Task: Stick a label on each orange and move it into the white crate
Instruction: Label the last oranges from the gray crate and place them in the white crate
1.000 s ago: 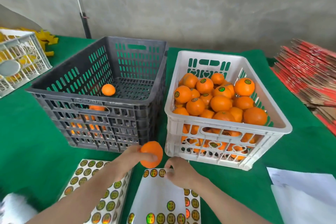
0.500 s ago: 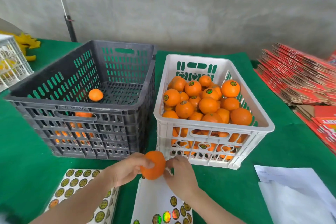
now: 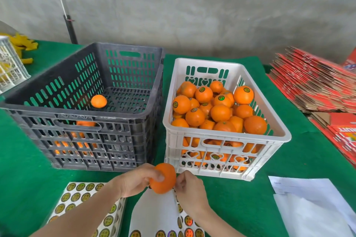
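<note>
On the green worktop [image 3: 28, 179] in front of us, the white crate [image 3: 227, 137] on the right is heaped with oranges [image 3: 220, 112], several showing round labels on top. Just beside it on the left stands a black crate [image 3: 77, 115]. A few oranges show through its near slats, and one loose orange [image 3: 98, 101] lies on its floor further back. At the far left edge we see part of a small white basket [image 3: 9, 67].

Both forearms reach in from the bottom edge over two sheets of round labels [image 3: 81, 198] and meet just in front of the gap between the crates. Our left hand [image 3: 134, 181] grips the orange [image 3: 165, 181] from the left, fingers curled behind it and thumb across its front. Our right hand [image 3: 189, 188] is at the orange's right side, its fingers drawn narrow into a pinch with the tips against the peel. We cannot tell whether a label is between them.
</note>
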Demonstrator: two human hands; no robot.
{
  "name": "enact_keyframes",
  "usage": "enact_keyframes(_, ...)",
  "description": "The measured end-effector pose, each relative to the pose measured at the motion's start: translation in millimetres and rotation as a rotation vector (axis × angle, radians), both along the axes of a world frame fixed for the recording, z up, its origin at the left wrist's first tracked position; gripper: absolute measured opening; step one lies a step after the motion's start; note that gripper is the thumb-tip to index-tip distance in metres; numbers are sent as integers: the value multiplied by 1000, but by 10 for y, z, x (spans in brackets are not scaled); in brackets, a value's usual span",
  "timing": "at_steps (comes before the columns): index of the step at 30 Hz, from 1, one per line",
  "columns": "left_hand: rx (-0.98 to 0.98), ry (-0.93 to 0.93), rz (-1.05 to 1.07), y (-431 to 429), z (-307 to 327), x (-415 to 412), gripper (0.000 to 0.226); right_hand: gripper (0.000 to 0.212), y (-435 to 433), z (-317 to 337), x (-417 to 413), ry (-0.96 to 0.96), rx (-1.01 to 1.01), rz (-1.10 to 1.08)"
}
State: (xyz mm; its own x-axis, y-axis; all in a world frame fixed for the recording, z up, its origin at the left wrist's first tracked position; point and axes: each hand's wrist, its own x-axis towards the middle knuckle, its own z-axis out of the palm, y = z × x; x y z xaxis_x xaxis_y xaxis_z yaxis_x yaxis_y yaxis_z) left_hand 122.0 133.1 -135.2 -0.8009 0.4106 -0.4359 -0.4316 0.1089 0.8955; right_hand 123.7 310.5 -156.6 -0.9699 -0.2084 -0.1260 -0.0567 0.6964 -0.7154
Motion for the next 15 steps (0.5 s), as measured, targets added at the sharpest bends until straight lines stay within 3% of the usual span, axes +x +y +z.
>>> enact_keyframes(4, -6, -31, -26, -36, -50, -9, 71, 24, 12, -26, 41, -32, -66, -37)
enact_keyframes(8, -30, -40, 19, -124, -90, 4, 98, 22, 107, 37, 24, -45, -154, -90)
enact_keyframes(11, -5, -19, 76, -156, -61, -2, 106, 19, 157, 183, -16, -86, -330, -126)
enact_keyframes(15, 212, -44, 150, -118, 41, -2, 102, 25, 168, 488, -51, -113, -539, -41)
